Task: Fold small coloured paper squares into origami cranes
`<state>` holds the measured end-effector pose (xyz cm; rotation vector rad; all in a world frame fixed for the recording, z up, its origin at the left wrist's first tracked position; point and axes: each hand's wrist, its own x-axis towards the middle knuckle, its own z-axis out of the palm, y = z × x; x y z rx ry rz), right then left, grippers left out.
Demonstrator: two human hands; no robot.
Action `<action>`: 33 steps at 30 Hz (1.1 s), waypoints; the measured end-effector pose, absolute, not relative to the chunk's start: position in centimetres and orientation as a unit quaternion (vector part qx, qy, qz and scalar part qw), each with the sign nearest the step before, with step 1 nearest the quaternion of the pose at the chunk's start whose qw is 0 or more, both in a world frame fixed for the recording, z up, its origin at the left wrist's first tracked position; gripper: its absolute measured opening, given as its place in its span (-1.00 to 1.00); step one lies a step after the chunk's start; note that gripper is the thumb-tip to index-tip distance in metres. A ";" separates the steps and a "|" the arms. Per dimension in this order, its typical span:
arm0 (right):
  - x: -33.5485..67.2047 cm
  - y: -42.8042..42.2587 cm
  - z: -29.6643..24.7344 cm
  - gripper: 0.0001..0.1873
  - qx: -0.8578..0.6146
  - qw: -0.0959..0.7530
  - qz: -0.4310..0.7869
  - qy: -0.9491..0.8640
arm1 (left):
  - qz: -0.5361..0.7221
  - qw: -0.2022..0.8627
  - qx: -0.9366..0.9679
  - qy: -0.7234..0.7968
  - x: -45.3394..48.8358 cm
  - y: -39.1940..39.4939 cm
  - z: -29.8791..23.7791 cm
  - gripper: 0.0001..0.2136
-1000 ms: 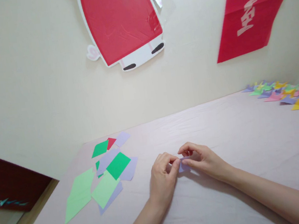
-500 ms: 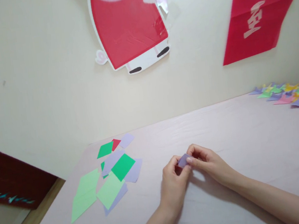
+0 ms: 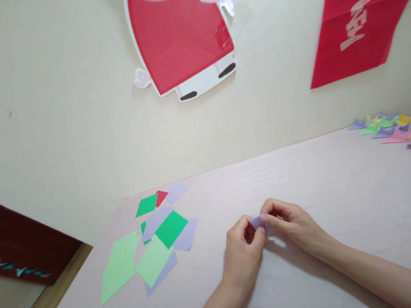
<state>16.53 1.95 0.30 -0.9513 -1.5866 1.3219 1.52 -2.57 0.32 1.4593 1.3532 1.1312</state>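
A small folded piece of purple paper [image 3: 256,222] is pinched between my two hands, just above the pale table surface. My left hand [image 3: 243,250] grips its left and lower side, thumb against the fingers. On the right side my right hand [image 3: 289,220] holds it between thumb and curled forefinger. Much of the paper is hidden behind the fingers, so its full folded shape cannot be made out.
Left of my hands lie loose paper sheets: light green [image 3: 119,264], dark green [image 3: 172,229], purple [image 3: 186,236] and a red one [image 3: 161,197]. Rows of folded paper figures [image 3: 398,135] stand at the far right. A wall [image 3: 280,119] rises behind the table [image 3: 299,177].
My fingers have shifted slightly on the purple paper, and less of its face shows between them. The whole view has moved a little, so things appear slightly further right.
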 end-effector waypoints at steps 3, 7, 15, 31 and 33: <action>16.5 2.0 0.4 -0.61 -0.383 0.445 0.536 -0.606 | 0.440 0.395 0.588 0.552 1.6 -2.8 0.2 -0.82; 16.4 1.8 0.6 -0.59 -0.381 0.463 0.553 -0.579 | 0.436 0.393 0.590 0.555 1.6 -2.9 0.0 -0.79; 16.7 2.1 0.6 -0.68 -0.360 0.401 0.540 -0.646 | 0.416 0.361 0.627 0.551 1.6 -3.0 0.5 -0.83; 16.6 1.8 1.2 -0.76 -0.342 0.385 0.536 -0.668 | 0.367 0.298 0.676 0.565 1.7 -3.3 0.6 -0.81; 16.7 1.9 1.4 -0.77 -0.345 0.388 0.517 -0.680 | 0.353 0.287 0.682 0.572 1.7 -3.3 0.6 -0.79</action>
